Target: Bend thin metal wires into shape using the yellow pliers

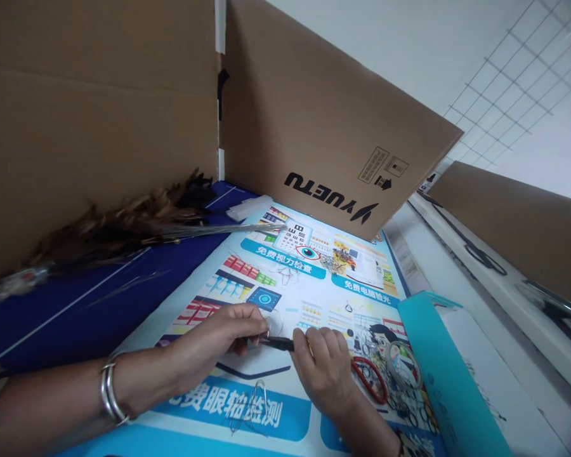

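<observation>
My left hand [219, 343], with silver bangles [109, 390] on the wrist, pinches a thin bent wire piece [271, 325] at its fingertips. My right hand [323, 368] is closed round dark pliers [276, 343], whose tip meets the wire at the left fingertips. Red plier handles [368, 377] stick out past the right hand. Both hands hover over a printed poster [266, 279] with blue banners and an eye chart picture. A bent wire loop [259, 393] lies on the poster below the hands.
Cardboard walls [323, 127] stand behind and to the left. A feather duster [124, 225] lies on a blue surface [76, 298] at left. More wire pieces [288, 273] and rings [402, 365] lie on the poster. A teal box [447, 374] sits at right.
</observation>
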`<state>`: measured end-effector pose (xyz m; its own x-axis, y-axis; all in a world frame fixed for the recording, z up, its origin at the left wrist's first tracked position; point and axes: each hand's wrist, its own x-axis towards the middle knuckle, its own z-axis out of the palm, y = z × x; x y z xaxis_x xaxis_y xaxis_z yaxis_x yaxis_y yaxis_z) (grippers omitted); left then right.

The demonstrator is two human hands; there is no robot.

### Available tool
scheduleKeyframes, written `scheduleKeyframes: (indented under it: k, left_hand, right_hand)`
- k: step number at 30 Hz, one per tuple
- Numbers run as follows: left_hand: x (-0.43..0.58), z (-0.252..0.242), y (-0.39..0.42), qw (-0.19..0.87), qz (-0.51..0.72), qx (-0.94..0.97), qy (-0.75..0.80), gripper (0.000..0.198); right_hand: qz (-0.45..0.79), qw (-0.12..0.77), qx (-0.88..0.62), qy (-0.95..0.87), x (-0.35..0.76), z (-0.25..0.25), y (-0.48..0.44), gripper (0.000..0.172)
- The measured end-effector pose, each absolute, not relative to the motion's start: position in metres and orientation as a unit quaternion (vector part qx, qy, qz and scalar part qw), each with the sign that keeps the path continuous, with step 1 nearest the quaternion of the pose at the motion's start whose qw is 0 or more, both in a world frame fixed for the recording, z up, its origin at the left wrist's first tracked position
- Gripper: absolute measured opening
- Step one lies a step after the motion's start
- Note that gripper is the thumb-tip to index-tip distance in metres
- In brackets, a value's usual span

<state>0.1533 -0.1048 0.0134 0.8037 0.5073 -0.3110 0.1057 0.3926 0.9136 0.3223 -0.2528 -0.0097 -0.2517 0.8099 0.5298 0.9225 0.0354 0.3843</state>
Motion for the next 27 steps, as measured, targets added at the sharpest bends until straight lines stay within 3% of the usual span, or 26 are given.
scheduleKeyframes:
  k: [27]
  left_hand:
    - [0.1536,0.0121,-0.108,0.789,0.108,0.524,0.301,0.021]
  right_hand:
    - [-0.324,0.085,-0.585,-0.739,0.3177,-0.001,-0.2507,0.021]
